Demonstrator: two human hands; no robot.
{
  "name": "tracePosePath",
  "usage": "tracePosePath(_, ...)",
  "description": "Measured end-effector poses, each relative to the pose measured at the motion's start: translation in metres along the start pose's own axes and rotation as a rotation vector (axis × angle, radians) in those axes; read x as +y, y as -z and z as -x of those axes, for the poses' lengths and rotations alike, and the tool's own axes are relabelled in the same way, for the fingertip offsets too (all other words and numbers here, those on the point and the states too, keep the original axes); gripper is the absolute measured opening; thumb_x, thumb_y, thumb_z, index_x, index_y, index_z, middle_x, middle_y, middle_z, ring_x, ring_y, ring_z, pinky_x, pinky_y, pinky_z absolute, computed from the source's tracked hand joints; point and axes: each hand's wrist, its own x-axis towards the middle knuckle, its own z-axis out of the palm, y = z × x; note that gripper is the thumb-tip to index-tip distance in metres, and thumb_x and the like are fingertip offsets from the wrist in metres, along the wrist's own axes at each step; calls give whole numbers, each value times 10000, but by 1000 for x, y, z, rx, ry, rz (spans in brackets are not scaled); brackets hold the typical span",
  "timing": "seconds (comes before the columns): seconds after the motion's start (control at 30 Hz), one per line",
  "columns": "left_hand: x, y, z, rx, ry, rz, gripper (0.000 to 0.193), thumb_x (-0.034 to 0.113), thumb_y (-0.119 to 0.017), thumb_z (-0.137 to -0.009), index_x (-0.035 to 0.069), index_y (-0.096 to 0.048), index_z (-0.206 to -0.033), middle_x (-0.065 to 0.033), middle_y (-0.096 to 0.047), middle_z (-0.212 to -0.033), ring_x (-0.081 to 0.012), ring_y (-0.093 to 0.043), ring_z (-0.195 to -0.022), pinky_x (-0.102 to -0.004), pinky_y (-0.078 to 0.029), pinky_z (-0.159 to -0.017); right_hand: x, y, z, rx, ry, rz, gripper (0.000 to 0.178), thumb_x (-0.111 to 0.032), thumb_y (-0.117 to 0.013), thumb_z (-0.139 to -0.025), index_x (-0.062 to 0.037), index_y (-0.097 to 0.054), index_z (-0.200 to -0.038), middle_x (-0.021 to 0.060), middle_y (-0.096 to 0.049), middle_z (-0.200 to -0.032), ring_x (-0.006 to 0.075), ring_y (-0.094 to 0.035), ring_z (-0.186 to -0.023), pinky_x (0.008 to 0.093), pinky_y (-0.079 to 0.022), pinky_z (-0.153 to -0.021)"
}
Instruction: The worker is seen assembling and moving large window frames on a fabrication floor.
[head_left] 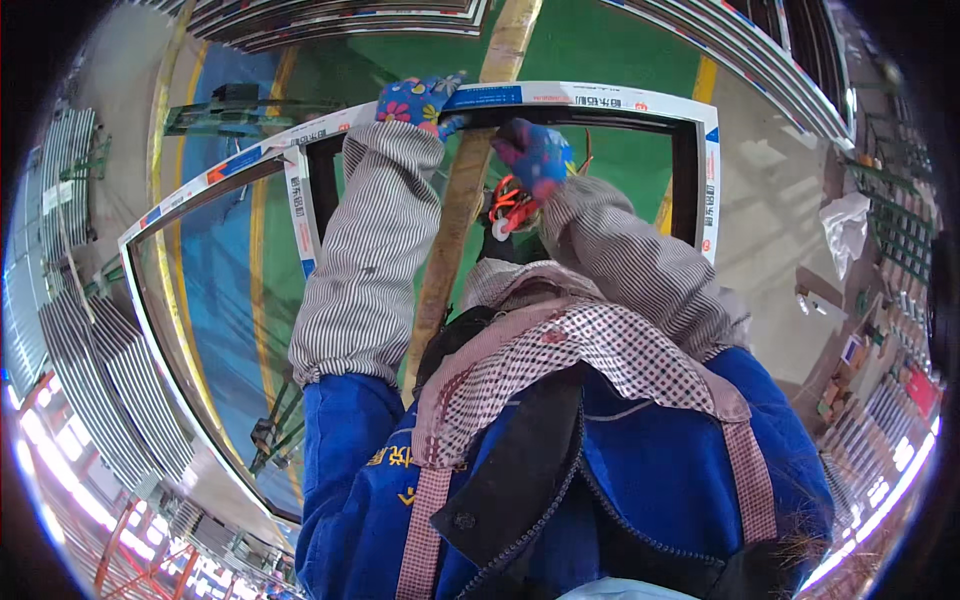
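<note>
A large window frame (590, 97), dark inside and covered with white printed film, lies in front of me. My left hand (413, 102), in a blue flowered glove, grips its far rail, with fingers over the top and one digit at the inner edge. Just inside that rail, to the right, my right hand (538, 157) is curled closed in a matching glove. Whatever its fingers may hold is hidden. Below it, close to my apron (570, 335), are bright orange-red loops (513, 205), which look like tool handles. Striped sleeves cover both forearms.
A wooden beam (512, 38) runs lengthwise under the frame. The frame's second section, crossed off by a mullion (301, 205), reaches far left. Stacked profiles (740, 50) stand at the far right, more (340, 22) at the far left. A green rack (900, 235) stands right.
</note>
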Motion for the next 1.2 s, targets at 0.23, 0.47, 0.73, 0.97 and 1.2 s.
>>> tracePosePath(0.23, 6, -3, 1, 137, -62, 28, 547, 418, -658, -738, 182, -535, -1216, -47, -621, -983, -225, -611, -883, -368, -489, -772, -68, 37, 1, 295, 885, 1125, 645, -325, -706, -700, -117, -467, -1261, 105, -566, -1103, 304, -531, -1031, 448, -387, -881)
tracePosePath(0.47, 8, -6, -5, 37, 8, -98, 520, 431, -638, -758, 202, -539, -1215, -36, -622, -993, -212, -608, -892, -380, -485, -768, -86, 34, -19, -56, 550, 1401, 491, -377, -644, -778, -139, -510, -1186, 66, -578, -1014, 254, -585, -927, 400, -436, -771)
tracePosePath(0.73, 11, -15, -6, 6, 42, -60, 498, 439, -633, -757, 198, -557, -1187, 1, -597, -993, -203, -585, -923, -384, -473, -779, -75, 37, -19, 16, 697, 1309, 478, -333, -666, -756, -126, -507, -1157, 70, -567, -986, 257, -578, -901, 409, -446, -741)
tracePosePath(0.97, 34, -27, -14, 261, -34, -221, 341, 281, -604, -734, 188, -597, -1062, 26, -579, -911, -191, -591, -846, -373, -479, -698, -66, 31, -27, 103, 815, 1373, 237, -269, -457, -897, -83, -568, -994, 124, -596, -862, 294, -601, -785, 412, -466, -670)
tracePosePath(1.2, 23, -37, -14, 300, -62, -235, 347, 300, -655, -670, 158, -602, -982, -1, -582, -844, -197, -601, -799, -370, -486, -637, -70, 27, -21, 110, 781, 1384, 232, -254, -519, -858, -128, -562, -1048, 93, -592, -821, 265, -622, -763, 394, -475, -660)
